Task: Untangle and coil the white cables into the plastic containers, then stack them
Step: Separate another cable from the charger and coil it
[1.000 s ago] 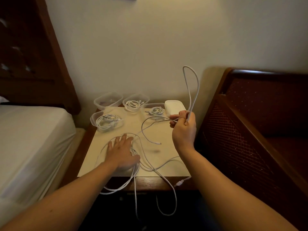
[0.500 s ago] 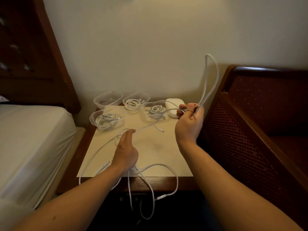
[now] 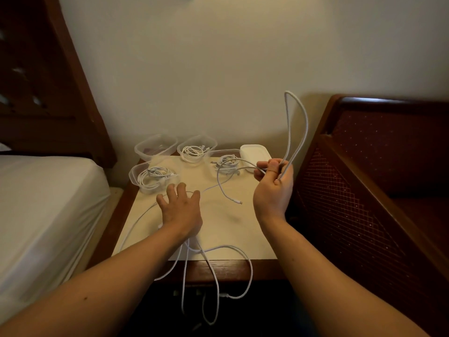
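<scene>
My left hand [image 3: 179,212] has let go of the strand it pinched and now lies flat, fingers spread, on the loose white cable [image 3: 220,250] on the table [image 3: 243,229]. The loop in my right hand [image 3: 273,184] has swung back upright.

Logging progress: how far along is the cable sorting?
Done: three tubs hold coiled cables. In hand: the right hand pinches a loop of loose cable; the left hand lies spread over its tangle. Left: coil it into the empty tub, then stack.
</scene>
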`<state>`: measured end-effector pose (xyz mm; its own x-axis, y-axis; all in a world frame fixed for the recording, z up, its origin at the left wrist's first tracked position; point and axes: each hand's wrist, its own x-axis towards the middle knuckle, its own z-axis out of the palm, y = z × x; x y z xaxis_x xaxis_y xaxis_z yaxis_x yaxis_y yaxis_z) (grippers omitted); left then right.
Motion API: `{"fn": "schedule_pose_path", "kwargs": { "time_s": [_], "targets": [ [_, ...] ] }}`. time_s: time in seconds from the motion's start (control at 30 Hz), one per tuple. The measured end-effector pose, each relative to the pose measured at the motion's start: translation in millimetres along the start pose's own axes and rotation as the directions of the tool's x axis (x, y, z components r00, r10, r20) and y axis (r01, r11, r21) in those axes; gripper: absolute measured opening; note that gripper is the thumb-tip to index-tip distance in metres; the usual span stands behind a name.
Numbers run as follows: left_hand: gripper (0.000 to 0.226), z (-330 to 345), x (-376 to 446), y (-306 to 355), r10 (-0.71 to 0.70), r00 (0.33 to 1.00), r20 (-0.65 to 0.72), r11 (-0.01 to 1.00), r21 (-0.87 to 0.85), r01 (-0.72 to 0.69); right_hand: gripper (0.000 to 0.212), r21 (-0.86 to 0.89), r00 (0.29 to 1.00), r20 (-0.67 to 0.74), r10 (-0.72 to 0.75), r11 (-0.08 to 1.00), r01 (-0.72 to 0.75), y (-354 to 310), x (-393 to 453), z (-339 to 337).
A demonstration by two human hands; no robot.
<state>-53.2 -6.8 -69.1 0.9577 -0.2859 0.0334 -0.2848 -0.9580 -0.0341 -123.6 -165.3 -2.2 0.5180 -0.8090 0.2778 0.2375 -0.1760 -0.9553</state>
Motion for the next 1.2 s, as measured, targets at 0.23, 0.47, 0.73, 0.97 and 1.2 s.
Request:
{"fn": "schedule_pose_path", "kwargs": {
  "time_s": [0.23,0.47,0.73,0.97,1.2],
  "targets": [
    [0.034,-3.4,12.1,-0.3,0.085,0.996,0.006,0.991,0.102,-0.085,0.02,-0.011,0.999,0.02,-0.03,0.999,0.03,-2.5,3.4,-6.0],
    [0.031,-45.8,32.2,6.6,0.085,0.962,-0.259,0.983,-0.133,-0.123,0.018,-0.229,0.983,0.182,0.013,0.973,0.029,24.1,-5.9,-13.4],
    [0.021,-107.4,50.5,17.7,-0.024,0.996,0.088,0.394,-0.915,0.09,0.017,-0.289,0.93,0.354,0.102,0.957,0.005,24.1,-20.8,-7.1],
    [0.023,-119.3,35.9,10.3,0.214,0.958,0.192,0.175,-0.972,0.156,0.017,-0.232,0.791,0.588,0.166,0.972,-0.031,19.7,-29.5,11.4],
    [0.022,-85.6,17.8,12.2,0.16,0.987,0.006,0.108,-0.994,-0.011,0.029,-0.228,0.824,0.521,0.22,0.967,-0.114,14.8,-29.4,15.3]
  ]
}}
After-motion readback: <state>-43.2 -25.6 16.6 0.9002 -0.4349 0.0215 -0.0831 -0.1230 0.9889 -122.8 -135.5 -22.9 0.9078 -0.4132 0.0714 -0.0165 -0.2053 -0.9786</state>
